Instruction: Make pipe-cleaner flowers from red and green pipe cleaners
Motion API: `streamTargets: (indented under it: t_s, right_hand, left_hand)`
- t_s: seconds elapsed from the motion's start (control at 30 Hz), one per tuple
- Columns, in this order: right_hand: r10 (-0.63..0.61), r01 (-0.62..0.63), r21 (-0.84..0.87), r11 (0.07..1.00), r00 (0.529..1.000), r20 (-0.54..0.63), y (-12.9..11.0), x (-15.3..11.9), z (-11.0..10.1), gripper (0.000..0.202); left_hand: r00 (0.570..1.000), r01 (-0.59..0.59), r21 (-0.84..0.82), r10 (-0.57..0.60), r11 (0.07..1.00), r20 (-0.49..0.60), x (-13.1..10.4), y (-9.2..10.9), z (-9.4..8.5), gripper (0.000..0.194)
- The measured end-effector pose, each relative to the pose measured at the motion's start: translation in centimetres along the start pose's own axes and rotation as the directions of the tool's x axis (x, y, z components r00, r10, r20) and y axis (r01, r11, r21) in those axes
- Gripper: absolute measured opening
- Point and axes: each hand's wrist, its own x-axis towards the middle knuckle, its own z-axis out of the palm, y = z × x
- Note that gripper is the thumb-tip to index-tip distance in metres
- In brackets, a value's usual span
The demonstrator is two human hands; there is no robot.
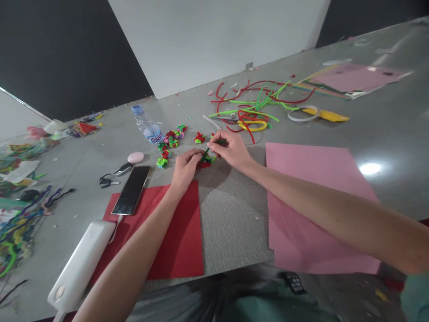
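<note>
My left hand (186, 166) is closed, thumb and fingers pinching a small red and green pipe-cleaner flower (205, 163) just above the grey table. With thumb and forefinger, my right hand (228, 146) pinches a dark green pipe cleaner (207, 152) that runs down to the flower. The fingertips partly cover both pieces. Beyond my hands lies another red and green pipe-cleaner flower (199, 137). Several more small flowers (172, 139) in red, green and pink sit in a cluster to the left.
Behind my right hand, loose red and green pipe cleaners (259, 100) surround yellow-handled scissors (253, 125). A water bottle (147, 127), phone (131, 190), keys (107, 181) and white power bank (82, 264) stand left. Red paper (184, 241) and pink paper (311, 179) lie in front; a tape roll (303, 114) is at right.
</note>
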Motion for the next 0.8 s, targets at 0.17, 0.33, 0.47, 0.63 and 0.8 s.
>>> streamTargets:
  t_s: [0.17,0.33,0.47,0.63,0.8]
  right_hand:
    - [0.03,-0.031,0.068,0.997,0.999,0.009,0.2,0.0,0.1,0.026]
    - [0.08,-0.083,0.115,0.99,0.996,0.031,0.4,0.1,0.2,0.028]
    - [0.073,-0.076,0.104,0.992,0.997,0.04,0.7,0.2,0.2,0.029]
    - [-0.016,0.017,-0.075,0.997,1.0,0.021,1.1,0.5,-0.3,0.025]
    - [-0.055,0.072,-0.242,0.967,0.995,0.078,1.4,0.4,-0.6,0.017]
  left_hand:
    - [0.998,-0.056,0.034,0.055,0.998,0.035,-0.1,0.5,-0.1,0.013]
    - [0.998,-0.042,0.032,0.041,0.999,0.036,-0.1,0.6,-0.1,0.013]
    - [0.999,-0.031,0.024,0.03,0.999,0.044,-0.1,0.5,-0.1,0.01]
    - [0.997,-0.055,0.006,0.054,0.998,0.062,-0.1,0.0,-0.2,0.011]
    - [0.994,-0.081,-0.002,0.081,0.997,0.079,-0.1,0.0,-0.2,0.011]
